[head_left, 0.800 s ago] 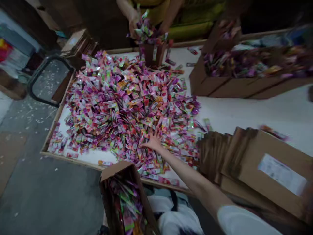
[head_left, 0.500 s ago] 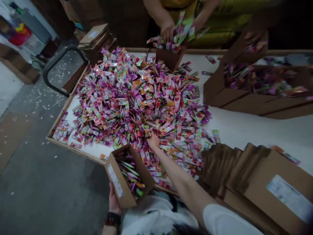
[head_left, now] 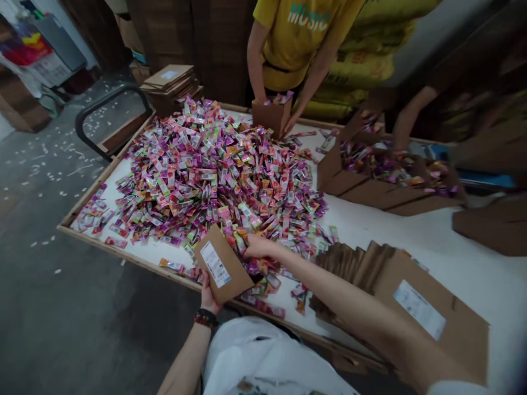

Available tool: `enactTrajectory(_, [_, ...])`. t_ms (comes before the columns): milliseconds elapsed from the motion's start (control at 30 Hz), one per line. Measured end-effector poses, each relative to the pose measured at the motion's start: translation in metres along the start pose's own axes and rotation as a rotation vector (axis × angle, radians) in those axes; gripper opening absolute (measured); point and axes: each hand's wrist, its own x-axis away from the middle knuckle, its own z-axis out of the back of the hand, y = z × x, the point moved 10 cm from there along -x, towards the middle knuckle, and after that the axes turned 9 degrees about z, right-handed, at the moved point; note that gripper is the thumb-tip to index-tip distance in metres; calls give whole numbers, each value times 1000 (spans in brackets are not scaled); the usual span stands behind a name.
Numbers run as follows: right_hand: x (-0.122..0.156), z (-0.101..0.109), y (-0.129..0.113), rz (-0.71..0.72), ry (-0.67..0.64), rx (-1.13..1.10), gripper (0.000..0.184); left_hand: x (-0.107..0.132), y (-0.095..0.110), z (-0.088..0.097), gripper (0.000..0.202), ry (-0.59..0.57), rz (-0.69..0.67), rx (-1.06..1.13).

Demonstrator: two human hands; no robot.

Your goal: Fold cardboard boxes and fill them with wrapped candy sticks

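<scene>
My left hand [head_left: 209, 296] grips the lower left side of a cardboard box [head_left: 235, 277], which is tipped over at the table's near edge. Its outer face, with a white label [head_left: 216, 264], is turned towards me, so the inside is hidden. Beyond the box a large heap of small shiny wrapped packets [head_left: 197, 175], mostly pink and purple, covers much of the white table. My right hand [head_left: 257, 247] is at the near side of the heap, close by the box's right side. Its fingers are closed around some packets, partly hidden.
Folded cardboard boxes [head_left: 436, 280] are stacked at the right. Several packet-filled boxes [head_left: 382, 189] stand in a row at the back right. Across the table a person in a yellow shirt [head_left: 307, 33] handles another box [head_left: 267, 115]. A wooden rim [head_left: 135, 263] edges the table.
My left hand has brought the box up over the table edge and tipped it, hiding its opening. My right hand has drawn closer to the box. The person opposite has lowered their hands around their box.
</scene>
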Motion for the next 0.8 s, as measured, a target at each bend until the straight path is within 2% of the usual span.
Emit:
enactTrajectory(100, [-15, -27, -10, -92, -59, -38, 46, -8, -4, 8, 47, 30, 15, 1])
enactTrajectory(200, [-12, -37, -17, -64, -129, -108, 57, 2, 0, 17, 45, 81, -16, 0])
enactTrajectory(267, [1, -34, -24, 10, -172, -244, 76, 14, 8, 25, 43, 149, -69, 13])
enactTrajectory(333, [15, -20, -38, 139, -139, -322, 93, 26, 14, 29, 44, 199, -105, 39])
enactTrajectory(400, [27, -6, -58, 304, -63, -193, 97, 32, 15, 27, 45, 213, -87, 56])
enactTrajectory(467, [35, -12, -78, 434, -33, 109, 93, 34, 15, 22, 46, 211, -56, 51])
enactTrajectory(533, [40, -39, -90, 503, -88, 429, 84, 34, 14, 16, 44, 206, -21, 41])
enactTrajectory(600, [41, -74, -92, 535, -188, 655, 64, 33, 9, 10, 44, 188, 17, 40])
enactTrajectory(667, [40, -100, -92, 553, -264, 756, 43, 31, 0, 6, 46, 172, 65, 53])
enactTrajectory(700, [38, -106, -93, 546, -274, 763, 38, 30, -5, 5, 48, 166, 75, 64])
enactTrajectory(800, [27, -99, -101, 461, -230, 638, 39, 25, -16, 7, 48, 164, 45, 104])
